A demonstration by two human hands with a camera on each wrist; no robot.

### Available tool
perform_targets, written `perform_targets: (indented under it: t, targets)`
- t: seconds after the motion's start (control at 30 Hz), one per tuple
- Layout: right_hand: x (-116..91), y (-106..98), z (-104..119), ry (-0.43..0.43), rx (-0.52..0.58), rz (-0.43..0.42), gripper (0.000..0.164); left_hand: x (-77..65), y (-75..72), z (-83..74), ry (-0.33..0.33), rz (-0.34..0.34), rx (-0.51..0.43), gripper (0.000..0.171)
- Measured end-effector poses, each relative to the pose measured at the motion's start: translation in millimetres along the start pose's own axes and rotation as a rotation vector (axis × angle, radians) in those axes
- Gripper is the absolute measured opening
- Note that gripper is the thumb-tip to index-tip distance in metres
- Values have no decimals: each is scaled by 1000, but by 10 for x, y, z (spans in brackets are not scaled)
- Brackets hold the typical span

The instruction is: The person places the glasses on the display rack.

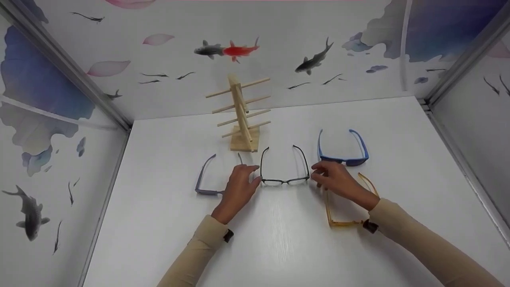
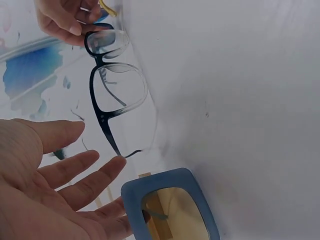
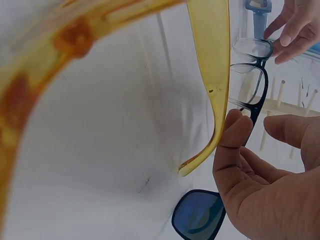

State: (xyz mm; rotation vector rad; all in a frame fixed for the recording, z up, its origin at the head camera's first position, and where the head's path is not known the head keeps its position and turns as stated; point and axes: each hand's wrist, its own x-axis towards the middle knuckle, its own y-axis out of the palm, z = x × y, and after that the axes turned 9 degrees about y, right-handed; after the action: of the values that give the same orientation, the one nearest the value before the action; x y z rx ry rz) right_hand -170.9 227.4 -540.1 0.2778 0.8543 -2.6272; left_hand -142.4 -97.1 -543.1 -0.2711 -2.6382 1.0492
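Black-framed glasses (image 1: pixel 285 181) lie at the middle of the white table with their temples unfolded and pointing away. My left hand (image 1: pixel 252 176) is at their left end, fingers straight and spread (image 2: pixel 75 165), holding nothing. My right hand (image 1: pixel 317 176) is at their right end, its forefinger (image 3: pixel 236 125) beside the hinge and the thumb apart from it. Grey-blue glasses (image 1: pixel 204 175) with yellowish lenses (image 2: pixel 172 207) lie partly under my left hand. Amber glasses (image 1: pixel 338 222) lie under my right wrist, one temple (image 3: pixel 210 75) close to the camera. Blue glasses (image 1: pixel 344 160) lie beyond my right hand.
A wooden stand (image 1: pixel 243 115) with several cross dowels rises behind the black glasses, near the back wall. Walls painted with fish enclose the table at the left, back and right. Bare white tabletop (image 1: pixel 279 239) stretches between my forearms.
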Motion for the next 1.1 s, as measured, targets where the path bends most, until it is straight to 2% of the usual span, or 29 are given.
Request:
perform_targets:
  t: [0.17, 0.27, 0.5, 0.8, 1.1]
  targets:
    - [34, 10, 0, 12, -6, -7, 38, 39, 56, -46, -6, -55, 6, 31]
    - [52, 22, -7, 16, -11, -12, 37, 66, 78, -67, -34, -69, -14, 32]
    - [85, 40, -19, 20, -7, -4, 35, 116, 100, -64, -119, -1, -56, 36]
    - [95, 56, -4, 46, 47, 8, 36, 132, 109, -57, -96, 18, -126, 38]
    - [94, 110, 2, 44, 170, 9, 45, 154, 128, -38, -122, 12, -179, 40]
